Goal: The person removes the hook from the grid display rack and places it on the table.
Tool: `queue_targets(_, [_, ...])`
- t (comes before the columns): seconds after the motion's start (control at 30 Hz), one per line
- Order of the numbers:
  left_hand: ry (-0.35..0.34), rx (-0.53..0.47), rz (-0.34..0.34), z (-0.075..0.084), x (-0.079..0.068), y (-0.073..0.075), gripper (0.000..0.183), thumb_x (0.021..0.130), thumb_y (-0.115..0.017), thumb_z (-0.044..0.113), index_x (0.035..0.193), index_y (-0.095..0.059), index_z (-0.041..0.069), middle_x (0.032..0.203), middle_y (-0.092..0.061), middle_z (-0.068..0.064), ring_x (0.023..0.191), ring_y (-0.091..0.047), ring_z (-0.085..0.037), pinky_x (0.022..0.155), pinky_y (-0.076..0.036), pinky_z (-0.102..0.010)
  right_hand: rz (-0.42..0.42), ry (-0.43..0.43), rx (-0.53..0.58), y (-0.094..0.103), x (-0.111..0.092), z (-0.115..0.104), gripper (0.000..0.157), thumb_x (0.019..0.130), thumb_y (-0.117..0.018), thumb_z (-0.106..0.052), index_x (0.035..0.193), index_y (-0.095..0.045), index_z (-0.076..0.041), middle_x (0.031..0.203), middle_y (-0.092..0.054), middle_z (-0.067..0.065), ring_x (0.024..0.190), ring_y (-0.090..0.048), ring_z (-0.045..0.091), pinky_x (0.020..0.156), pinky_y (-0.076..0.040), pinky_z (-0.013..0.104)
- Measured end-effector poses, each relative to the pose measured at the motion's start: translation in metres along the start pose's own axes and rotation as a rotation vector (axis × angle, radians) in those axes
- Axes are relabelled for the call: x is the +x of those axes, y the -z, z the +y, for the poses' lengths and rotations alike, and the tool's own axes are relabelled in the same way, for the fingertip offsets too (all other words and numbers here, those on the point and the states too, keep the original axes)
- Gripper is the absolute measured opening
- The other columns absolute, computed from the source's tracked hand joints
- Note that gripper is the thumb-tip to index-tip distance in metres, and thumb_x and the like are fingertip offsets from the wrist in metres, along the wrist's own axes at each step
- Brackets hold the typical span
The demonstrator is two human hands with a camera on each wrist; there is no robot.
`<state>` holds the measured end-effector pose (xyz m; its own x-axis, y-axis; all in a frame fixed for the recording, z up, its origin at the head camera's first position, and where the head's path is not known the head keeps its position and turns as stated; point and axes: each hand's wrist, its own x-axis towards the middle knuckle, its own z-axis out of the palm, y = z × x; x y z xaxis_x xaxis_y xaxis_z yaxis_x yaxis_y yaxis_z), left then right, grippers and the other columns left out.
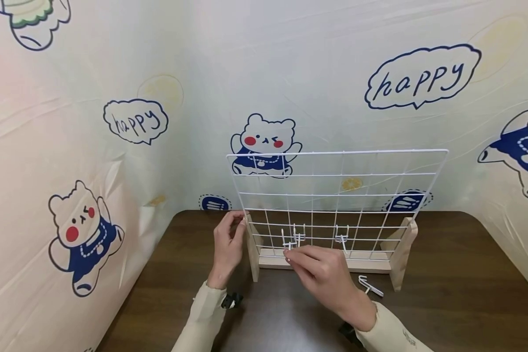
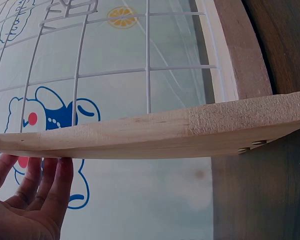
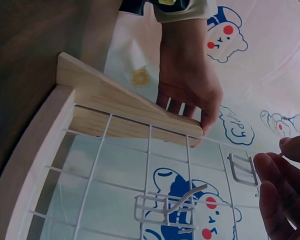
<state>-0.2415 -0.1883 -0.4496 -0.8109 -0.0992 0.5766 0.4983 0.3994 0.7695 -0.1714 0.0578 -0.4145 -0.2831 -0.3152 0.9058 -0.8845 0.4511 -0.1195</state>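
Observation:
A white wire grid rack (image 1: 312,194) stands on a wooden base. My left hand (image 1: 229,244) grips the top of its left wooden side panel (image 2: 140,140), thumb on one side and fingertips on the other. At the lower left of the grid, my right hand (image 1: 325,271) pinches a white wire hook (image 3: 243,170) by its end, close against the wires. Two more white hooks hang on the grid, a left hook (image 1: 299,235) just behind the held one and a right hook (image 1: 341,238). Fingers hide part of the held hook.
Another white hook (image 1: 371,287) lies on the brown table (image 1: 457,293), in front of the base near its right side panel (image 1: 405,254). A patterned cloth (image 1: 193,98) hangs behind and at both sides of the table.

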Motion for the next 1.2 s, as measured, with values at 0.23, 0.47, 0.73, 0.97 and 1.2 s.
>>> queue_targets(0.23, [0.019,-0.015,0.0,0.001,-0.001,0.0,0.016,0.102,-0.059,0.004,0.111,-0.072,0.003,0.108,-0.073,-0.013,0.095,-0.066,-0.008,0.084,-0.055,-0.013,-0.012,-0.012,-0.027,0.004,-0.01,0.0,0.035,0.109,-0.053,-0.022,0.093,-0.082,-0.012,0.084,-0.08,0.001,0.071,-0.077,0.014,0.064,-0.062,0.03])
queue_targets(0.47, [0.023,-0.013,-0.005,0.002,-0.002,0.0,0.017,0.101,-0.059,0.003,0.111,-0.072,0.003,0.107,-0.074,-0.014,0.095,-0.066,-0.01,0.084,-0.055,-0.012,-0.026,-0.052,-0.038,0.011,-0.023,0.002,0.036,0.109,-0.053,-0.025,0.092,-0.083,-0.013,0.084,-0.081,0.0,0.071,-0.077,0.013,0.063,-0.061,0.029])
queue_targets(0.73, [0.005,-0.015,0.004,0.002,-0.001,0.0,0.017,0.102,-0.058,0.004,0.111,-0.072,0.004,0.107,-0.074,-0.013,0.095,-0.066,-0.006,0.082,-0.055,-0.013,-0.045,-0.073,-0.06,0.018,-0.038,0.007,0.038,0.11,-0.051,-0.028,0.093,-0.082,-0.013,0.085,-0.08,-0.001,0.073,-0.077,0.012,0.064,-0.06,0.029])
queue_targets(0.97, [0.013,-0.022,0.008,0.001,-0.001,0.0,0.016,0.101,-0.059,0.003,0.111,-0.072,0.003,0.107,-0.074,-0.014,0.095,-0.066,-0.009,0.083,-0.054,-0.012,-0.055,-0.088,-0.051,0.021,-0.048,0.01,0.029,0.107,-0.059,-0.024,0.093,-0.082,-0.014,0.087,-0.08,-0.003,0.073,-0.076,0.011,0.063,-0.059,0.028])
queue_targets(1.2, [0.014,-0.01,0.003,0.001,-0.001,0.0,0.017,0.103,-0.058,0.005,0.112,-0.073,0.004,0.108,-0.074,-0.012,0.096,-0.066,-0.009,0.082,-0.054,-0.013,-0.07,-0.094,-0.08,0.024,-0.057,0.012,0.039,0.11,-0.05,-0.03,0.093,-0.082,-0.014,0.086,-0.08,-0.003,0.072,-0.075,0.011,0.063,-0.059,0.029])
